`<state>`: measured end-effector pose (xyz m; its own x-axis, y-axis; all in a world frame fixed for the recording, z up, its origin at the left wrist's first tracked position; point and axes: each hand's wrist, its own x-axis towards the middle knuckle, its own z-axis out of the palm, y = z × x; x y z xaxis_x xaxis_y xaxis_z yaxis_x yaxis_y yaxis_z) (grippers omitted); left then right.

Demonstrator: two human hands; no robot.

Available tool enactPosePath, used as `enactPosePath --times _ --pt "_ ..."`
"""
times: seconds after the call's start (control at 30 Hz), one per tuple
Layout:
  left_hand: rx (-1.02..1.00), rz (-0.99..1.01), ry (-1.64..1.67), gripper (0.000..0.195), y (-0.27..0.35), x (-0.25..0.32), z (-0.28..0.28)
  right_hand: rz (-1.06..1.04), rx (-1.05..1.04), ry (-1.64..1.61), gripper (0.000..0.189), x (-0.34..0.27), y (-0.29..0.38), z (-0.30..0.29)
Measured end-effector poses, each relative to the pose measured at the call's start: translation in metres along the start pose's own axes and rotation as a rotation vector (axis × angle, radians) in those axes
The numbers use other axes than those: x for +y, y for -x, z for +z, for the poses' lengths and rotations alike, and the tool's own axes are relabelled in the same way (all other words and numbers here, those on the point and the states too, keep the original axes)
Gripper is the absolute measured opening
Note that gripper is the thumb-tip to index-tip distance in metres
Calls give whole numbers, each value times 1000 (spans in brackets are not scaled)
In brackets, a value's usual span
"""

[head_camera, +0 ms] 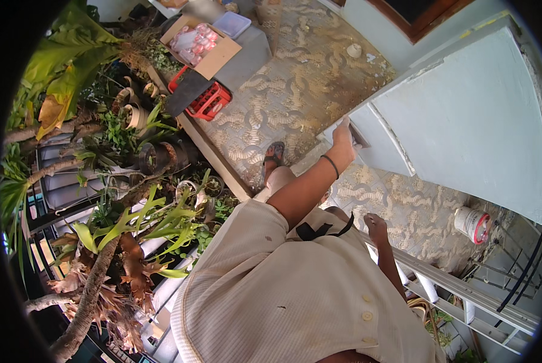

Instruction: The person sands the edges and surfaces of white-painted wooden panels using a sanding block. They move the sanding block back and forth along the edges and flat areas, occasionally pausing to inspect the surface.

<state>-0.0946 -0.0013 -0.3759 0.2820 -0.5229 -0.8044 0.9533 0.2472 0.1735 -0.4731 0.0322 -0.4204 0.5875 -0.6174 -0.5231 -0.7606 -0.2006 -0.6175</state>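
My left hand (pixel 345 140), with a dark band on its wrist, reaches forward to the lower end of a pale blue-white painted masonry panel (pixel 470 113). Its fingers grip a small flat brown-grey piece (pixel 358 136) against the painted surface; whether this is sandpaper or a tool cannot be made out. A raised, rough strip (pixel 391 136) crosses the panel just beyond it. My right hand (pixel 376 229) hangs lower and to the right, fingers curled, with nothing visible in it. Close below that hand runs an aluminium ladder (pixel 443 277).
Potted plants (pixel 155 156) and branches crowd the left, behind a low concrete curb (pixel 216 156). Beyond stand a red plastic crate (pixel 214 102) and an open cardboard box (pixel 223 54) of packets. A white bucket (pixel 466 222) with a red rim stands on the patterned paving (pixel 298 90).
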Motion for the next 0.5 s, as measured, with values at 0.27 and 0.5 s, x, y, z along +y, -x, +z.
enactPosePath --times 0.27,0.5 --pt "-47 -130 -108 45 10 8 -4 14 49 -1145 98 -222 -62 -8" --pt "-178 -317 -218 52 42 50 12 -99 319 -1625 124 -310 -89 -6"
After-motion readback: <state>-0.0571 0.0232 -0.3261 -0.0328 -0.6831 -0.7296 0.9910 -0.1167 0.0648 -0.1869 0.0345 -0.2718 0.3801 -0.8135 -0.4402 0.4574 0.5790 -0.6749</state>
